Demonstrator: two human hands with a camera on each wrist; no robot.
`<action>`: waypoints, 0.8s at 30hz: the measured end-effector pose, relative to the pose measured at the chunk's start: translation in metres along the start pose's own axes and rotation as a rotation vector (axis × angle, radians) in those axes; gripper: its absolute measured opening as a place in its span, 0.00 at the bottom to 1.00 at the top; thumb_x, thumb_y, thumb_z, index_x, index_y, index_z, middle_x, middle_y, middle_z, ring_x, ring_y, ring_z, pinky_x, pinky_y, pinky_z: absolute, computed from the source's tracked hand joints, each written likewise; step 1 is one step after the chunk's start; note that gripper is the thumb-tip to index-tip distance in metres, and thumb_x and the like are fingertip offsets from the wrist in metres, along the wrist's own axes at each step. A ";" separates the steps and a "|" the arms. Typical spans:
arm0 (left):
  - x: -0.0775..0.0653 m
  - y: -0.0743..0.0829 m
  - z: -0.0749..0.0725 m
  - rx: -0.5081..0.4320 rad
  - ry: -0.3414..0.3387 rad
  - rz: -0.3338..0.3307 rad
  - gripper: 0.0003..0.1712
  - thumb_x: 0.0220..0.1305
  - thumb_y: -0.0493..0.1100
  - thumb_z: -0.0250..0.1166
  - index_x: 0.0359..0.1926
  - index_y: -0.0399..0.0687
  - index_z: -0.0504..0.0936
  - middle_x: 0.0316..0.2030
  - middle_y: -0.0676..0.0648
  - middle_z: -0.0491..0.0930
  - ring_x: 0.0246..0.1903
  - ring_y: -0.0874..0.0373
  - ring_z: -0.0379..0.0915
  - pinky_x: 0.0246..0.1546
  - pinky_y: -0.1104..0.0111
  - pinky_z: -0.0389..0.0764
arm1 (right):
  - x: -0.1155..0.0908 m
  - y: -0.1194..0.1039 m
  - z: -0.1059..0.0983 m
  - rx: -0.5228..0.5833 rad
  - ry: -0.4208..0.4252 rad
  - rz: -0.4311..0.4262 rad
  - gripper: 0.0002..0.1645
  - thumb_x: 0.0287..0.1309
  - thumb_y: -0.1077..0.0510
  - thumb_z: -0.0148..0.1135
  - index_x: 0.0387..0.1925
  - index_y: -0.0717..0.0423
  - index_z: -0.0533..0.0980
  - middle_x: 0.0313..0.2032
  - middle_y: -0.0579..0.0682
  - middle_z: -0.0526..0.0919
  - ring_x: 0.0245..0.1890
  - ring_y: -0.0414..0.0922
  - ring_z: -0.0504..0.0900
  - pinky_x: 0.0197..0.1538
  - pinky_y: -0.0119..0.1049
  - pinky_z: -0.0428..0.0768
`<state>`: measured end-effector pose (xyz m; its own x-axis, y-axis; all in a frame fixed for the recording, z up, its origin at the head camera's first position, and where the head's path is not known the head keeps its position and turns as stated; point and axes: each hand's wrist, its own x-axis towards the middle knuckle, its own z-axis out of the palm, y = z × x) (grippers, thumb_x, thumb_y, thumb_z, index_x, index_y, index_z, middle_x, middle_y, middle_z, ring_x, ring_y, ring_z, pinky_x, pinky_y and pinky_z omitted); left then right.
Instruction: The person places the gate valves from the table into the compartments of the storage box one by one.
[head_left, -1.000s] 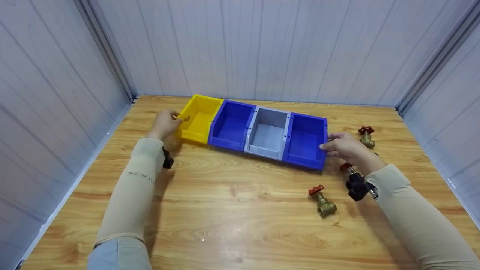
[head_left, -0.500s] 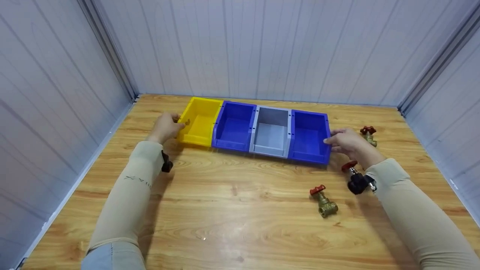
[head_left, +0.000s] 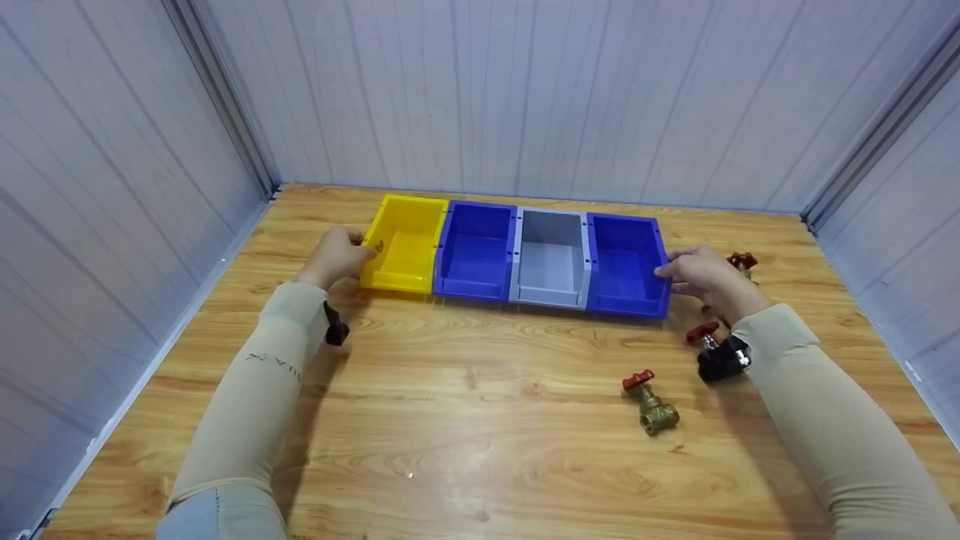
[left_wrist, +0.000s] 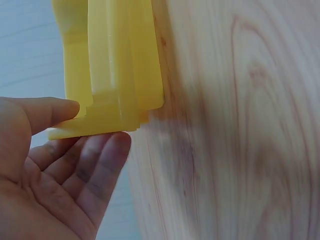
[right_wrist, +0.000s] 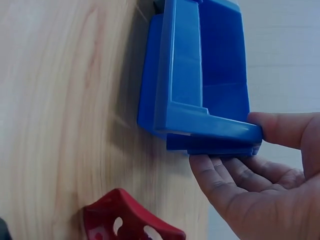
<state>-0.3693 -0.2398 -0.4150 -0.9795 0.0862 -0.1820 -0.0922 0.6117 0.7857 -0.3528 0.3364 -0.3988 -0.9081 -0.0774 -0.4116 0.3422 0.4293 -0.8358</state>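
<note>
Joined side by side in a row are a yellow bin (head_left: 405, 247), a blue bin (head_left: 477, 251), a grey bin (head_left: 551, 262) and a second blue bin (head_left: 626, 266). My left hand (head_left: 335, 256) pinches the yellow bin's outer side wall, thumb inside and fingers outside, as the left wrist view also shows. At the other end my right hand (head_left: 705, 276) pinches the outer wall of the blue bin, its thumb over the rim. In the right wrist view the fingers (right_wrist: 215, 180) lie against the wall's outside. No contents show inside the bins.
A brass valve with a red handle (head_left: 651, 409) lies on the wooden table (head_left: 450, 420) at front right. Another red-handled valve (head_left: 703, 332) lies by the right wrist, and a third (head_left: 742, 261) is partly behind the right hand. Pale panel walls (head_left: 525, 97) enclose the table.
The row of bins has turned, its right end moving back toward the rear wall, so it now lies nearly parallel to that wall. Both hands have kept their hold.
</note>
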 end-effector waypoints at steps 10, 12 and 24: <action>-0.004 0.004 0.011 -0.045 -0.037 0.038 0.29 0.81 0.37 0.50 0.78 0.30 0.69 0.70 0.28 0.76 0.67 0.39 0.77 0.69 0.48 0.79 | 0.004 0.000 -0.011 -0.002 0.022 -0.023 0.36 0.77 0.64 0.59 0.78 0.76 0.61 0.45 0.44 0.89 0.46 0.39 0.89 0.52 0.31 0.86; -0.004 0.003 0.013 -0.043 -0.044 0.053 0.28 0.81 0.37 0.49 0.76 0.29 0.71 0.67 0.28 0.77 0.62 0.41 0.77 0.67 0.50 0.80 | 0.004 0.001 -0.012 -0.007 0.019 -0.025 0.35 0.78 0.64 0.59 0.78 0.75 0.62 0.46 0.45 0.89 0.47 0.40 0.89 0.52 0.31 0.86; -0.011 -0.001 0.014 0.023 -0.076 0.035 0.25 0.84 0.40 0.48 0.70 0.30 0.76 0.63 0.32 0.79 0.56 0.47 0.74 0.64 0.53 0.77 | 0.001 0.009 -0.014 -0.016 0.015 -0.034 0.33 0.77 0.65 0.59 0.75 0.76 0.64 0.53 0.50 0.86 0.46 0.37 0.88 0.55 0.31 0.86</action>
<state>-0.3562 -0.2304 -0.4222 -0.9656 0.1669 -0.1996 -0.0529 0.6251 0.7788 -0.3541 0.3527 -0.4014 -0.9228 -0.0786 -0.3773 0.3073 0.4407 -0.8434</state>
